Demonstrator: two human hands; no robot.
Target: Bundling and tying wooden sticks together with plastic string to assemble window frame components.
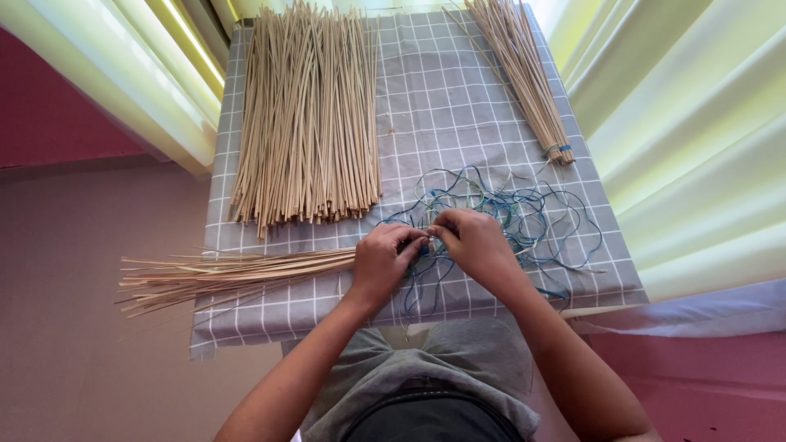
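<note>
Three lots of pale straw sticks lie on the grey checked worktop: a wide loose heap at upper left, a tied bundle at upper right, and a fanned bundle at the left edge of the frame, sticking out past the cloth. One tangle of blue and green thread sits right of centre. Two hands meet at the middle: the left hand closes round the fanned bundle's gathered end, the right hand pinches thread against it.
</note>
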